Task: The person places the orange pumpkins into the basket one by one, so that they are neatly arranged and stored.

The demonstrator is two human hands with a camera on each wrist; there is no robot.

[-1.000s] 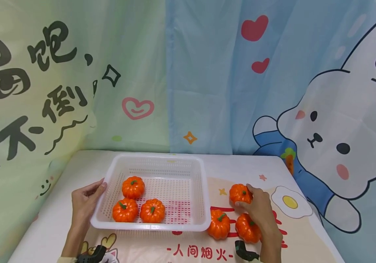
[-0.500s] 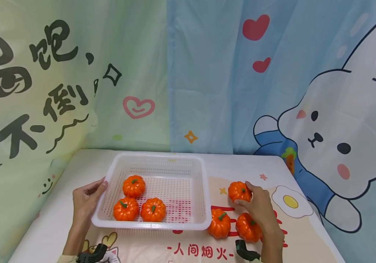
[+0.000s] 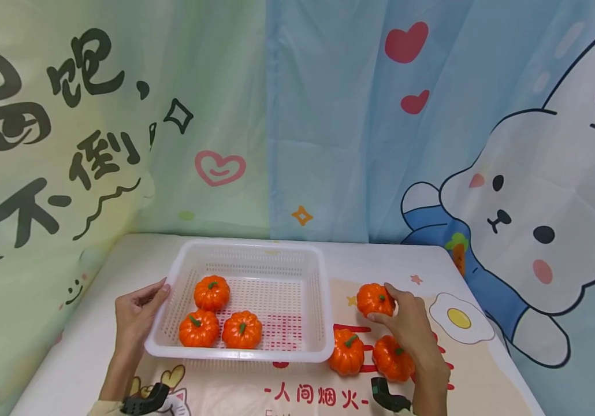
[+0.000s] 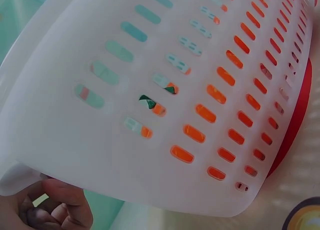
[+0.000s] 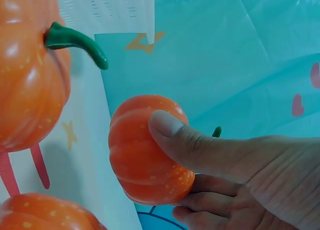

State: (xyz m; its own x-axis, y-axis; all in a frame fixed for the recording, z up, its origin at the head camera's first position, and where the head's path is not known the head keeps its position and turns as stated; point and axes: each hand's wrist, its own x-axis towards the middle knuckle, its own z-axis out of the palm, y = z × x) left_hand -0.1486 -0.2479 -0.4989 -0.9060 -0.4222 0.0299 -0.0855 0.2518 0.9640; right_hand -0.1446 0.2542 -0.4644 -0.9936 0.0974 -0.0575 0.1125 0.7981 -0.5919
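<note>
Currently the left hand [image 3: 138,315] grips the left rim of a white basket [image 3: 240,357], and the right hand [image 3: 412,323] holds an orange pumpkin [image 3: 372,299] between thumb and fingers, to the right of the basket. The basket's right wall stands between it and three pumpkins inside [image 3: 242,330]. Nearer the person, a loose pumpkin [image 3: 346,353] sits by the basket's corner, contact unclear, with another pumpkin [image 3: 393,359] beside the right wrist. Beneath lies a printed tablecloth [image 3: 225,393]; behind hangs a rabbit-patterned curtain [image 3: 318,115].
</note>
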